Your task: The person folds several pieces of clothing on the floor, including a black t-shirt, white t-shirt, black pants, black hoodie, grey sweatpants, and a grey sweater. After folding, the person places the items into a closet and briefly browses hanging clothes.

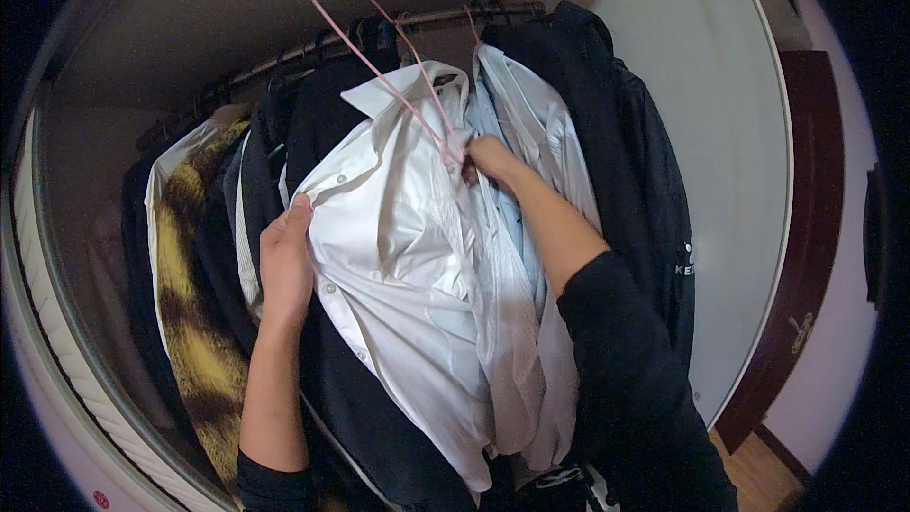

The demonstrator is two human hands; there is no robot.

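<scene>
A white button-up shirt [419,242] hangs open before me, its collar up and its button edge turned toward the left. My left hand [286,256] pinches that edge between thumb and fingers. On the shirt's other side, my right hand [490,158] is curled around the fabric below the collar, its fingertips partly hidden. Two thin pink strands [370,64] run down from the upper left and meet beside those fingers; whether they are cord or hanger wire I cannot tell. A second white shirt [530,96] hangs just behind my right hand.
A metal rail [284,53] with several hangers crosses the wardrobe. Dark jackets [640,178] hang at the right, near the pale side panel [718,178]. At the left hangs a yellow-and-brown patterned garment [188,263]. A dark red door [807,227] stands beyond the panel.
</scene>
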